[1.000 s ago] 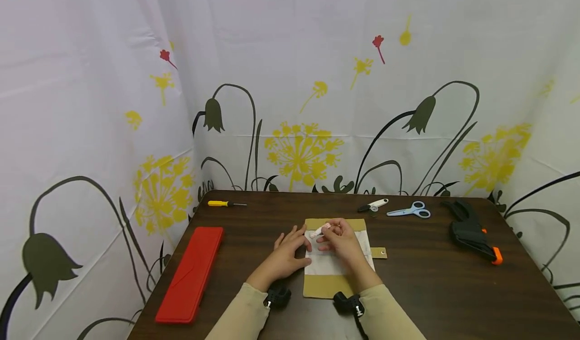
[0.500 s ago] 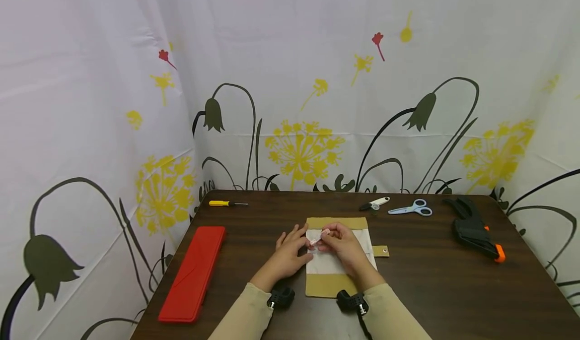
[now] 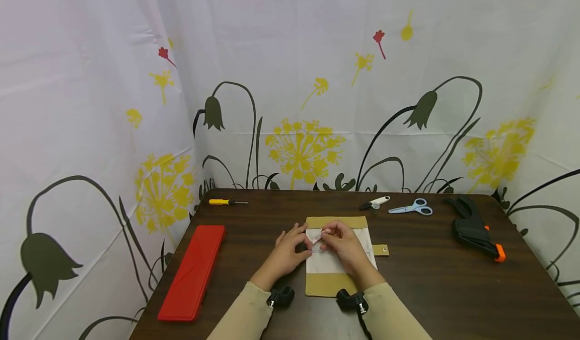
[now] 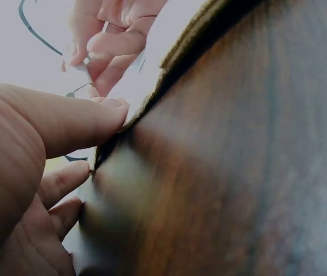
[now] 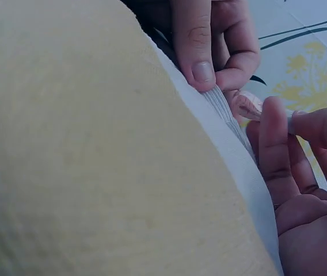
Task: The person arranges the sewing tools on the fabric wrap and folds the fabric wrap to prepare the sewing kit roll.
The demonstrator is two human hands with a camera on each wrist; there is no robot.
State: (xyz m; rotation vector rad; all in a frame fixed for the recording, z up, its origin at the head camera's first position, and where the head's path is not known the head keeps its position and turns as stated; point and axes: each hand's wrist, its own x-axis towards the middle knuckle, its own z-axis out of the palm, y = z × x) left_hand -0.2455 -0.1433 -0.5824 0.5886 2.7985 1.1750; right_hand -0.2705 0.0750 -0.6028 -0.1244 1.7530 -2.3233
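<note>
A tan fabric case (image 3: 331,284) with a white lining lies unfolded on the table, its snap tab (image 3: 380,250) sticking out to the right. My left hand (image 3: 286,253) is at the case's left edge. Its thumb and forefinger pinch the edge by a pale elastic band (image 5: 225,109), seen in the right wrist view. Above the lining, my right hand (image 3: 345,244) pinches a small, slim white-and-pink object (image 5: 248,106) between thumb and fingertips. One end of it points toward the left hand. Its kind cannot be made out, since the fingers cover part of it.
A red flat case (image 3: 192,274) lies at left, with a yellow-handled screwdriver (image 3: 222,202) behind it. Toward the back right are a white-and-black cutter-like tool (image 3: 376,203), blue scissors (image 3: 411,207) and a black-and-orange clamp-like tool (image 3: 473,229). A printed curtain (image 3: 290,53) hangs behind.
My right hand has brought the small object slightly down and toward the left hand, turning it. The left hand's thumb and forefinger have closed together at the case's edge.
</note>
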